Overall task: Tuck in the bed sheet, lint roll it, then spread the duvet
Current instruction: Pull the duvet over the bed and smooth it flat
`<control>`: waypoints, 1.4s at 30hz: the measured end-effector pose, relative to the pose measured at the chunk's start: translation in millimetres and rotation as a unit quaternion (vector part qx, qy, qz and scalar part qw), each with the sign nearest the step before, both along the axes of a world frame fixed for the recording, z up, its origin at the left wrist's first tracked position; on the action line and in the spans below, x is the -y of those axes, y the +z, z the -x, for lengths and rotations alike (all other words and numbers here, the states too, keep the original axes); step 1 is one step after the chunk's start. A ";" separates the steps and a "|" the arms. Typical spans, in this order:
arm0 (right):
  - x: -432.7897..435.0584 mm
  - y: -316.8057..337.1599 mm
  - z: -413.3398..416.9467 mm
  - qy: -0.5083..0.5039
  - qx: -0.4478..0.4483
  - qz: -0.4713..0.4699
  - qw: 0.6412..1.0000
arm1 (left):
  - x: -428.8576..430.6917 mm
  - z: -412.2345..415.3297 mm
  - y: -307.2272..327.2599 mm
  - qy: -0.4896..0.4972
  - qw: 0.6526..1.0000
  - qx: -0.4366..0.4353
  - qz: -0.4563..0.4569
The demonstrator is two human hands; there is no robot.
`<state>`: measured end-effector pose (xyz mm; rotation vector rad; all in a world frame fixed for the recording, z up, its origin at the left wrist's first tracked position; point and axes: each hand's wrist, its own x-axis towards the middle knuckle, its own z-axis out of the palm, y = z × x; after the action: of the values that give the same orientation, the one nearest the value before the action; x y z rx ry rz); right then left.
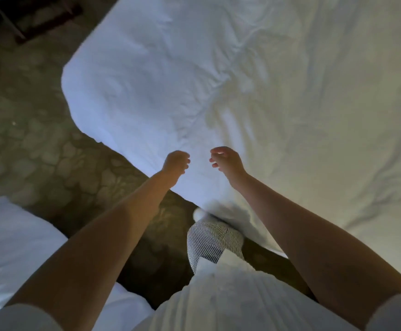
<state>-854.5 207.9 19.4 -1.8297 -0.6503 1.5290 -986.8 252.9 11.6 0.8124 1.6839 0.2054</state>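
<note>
Left hand and right hand hovered loosely curled, empty, just above the duvet, which stretched ahead and rightward, its near edge passing diagonally under the left hand.

The left hand and right hand hang just above the duvet near its edge, a narrow gap between them. Ahead and rightward the duvet spreads wide, broken by low creases. Left of it a strip of carpet gives room, bounded by other white bedding and, far off, dark furniture. 1 striped leg stands against the duvet's side.
</note>
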 end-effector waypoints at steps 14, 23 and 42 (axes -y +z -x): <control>-294.9 7.0 204.8 -0.017 0.039 0.004 0.999 | -269.4 208.9 67.0 0.038 0.994 0.051 -0.090; -456.6 23.0 377.7 -0.010 -0.006 -0.057 0.998 | -423.5 382.7 67.1 0.068 0.986 -0.001 -0.149; -778.3 51.1 442.2 -0.282 0.017 -0.085 0.955 | -814.0 422.5 92.7 -0.223 0.961 0.041 -0.161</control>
<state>-1296.7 986.3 70.5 -1.7170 -0.2267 1.0298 -1409.2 1066.9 104.4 1.3847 1.3634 0.1983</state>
